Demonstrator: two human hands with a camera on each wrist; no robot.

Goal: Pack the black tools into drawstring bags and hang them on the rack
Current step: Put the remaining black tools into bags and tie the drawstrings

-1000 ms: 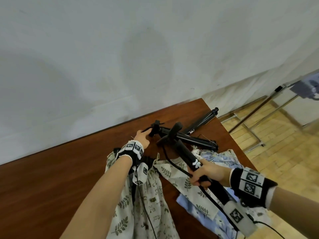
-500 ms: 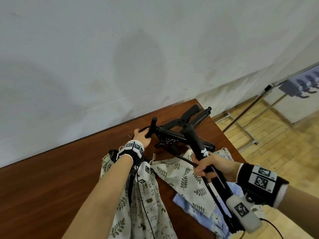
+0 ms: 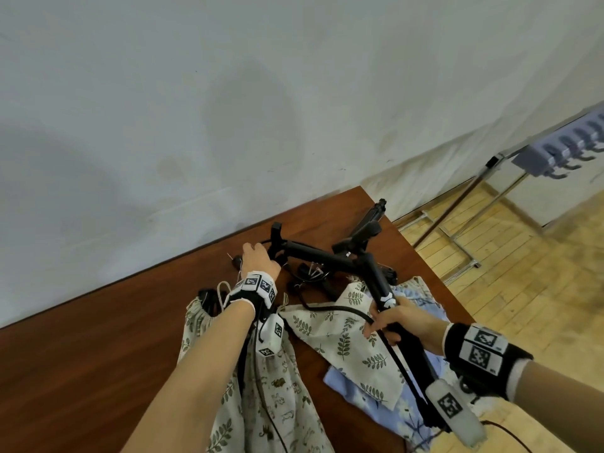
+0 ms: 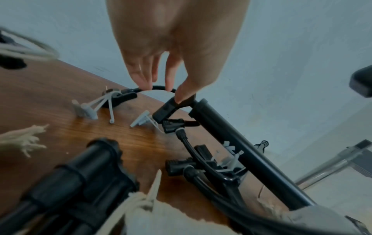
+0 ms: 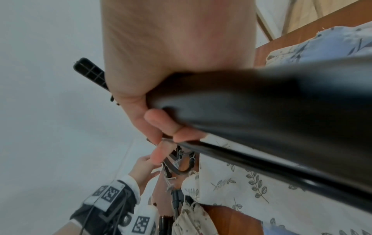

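1. The right hand [image 3: 397, 325] is wrapping its fingers around the barrel of a black pump [image 3: 385, 291], with a thin black hose pinned under the same fingers; the barrel is rising at a slant from the hand toward the far edge of the table [image 3: 98, 348].
2. In the right wrist view, the right hand's fingers [image 5: 161, 122] are curling tightly under the blurred black tube.
3. The left hand [image 3: 258, 261] is reaching to the far end of a second black pump [image 3: 313, 255], which is lying across the table near the wall.
4. In the left wrist view, the fingertips [image 4: 181, 93] are pinching the flat black foot piece and the curved hose at that pump's end, so this hand is closing on the tool rather than hanging loose.
5. A leaf-print drawstring bag [image 3: 346, 344] is lying flat on the table under the right hand, resting on a blue floral bag [image 3: 356, 387].
6. Another printed bag [image 3: 261, 403] is lying beneath the left forearm, with a black tool end poking from its gathered mouth.
7. A third black tool [image 3: 372, 217] is lying at the table's far corner.
8. A metal rack [image 3: 470, 191] with a grey row of hooks is standing on the wooden floor to the right, well apart from the table.
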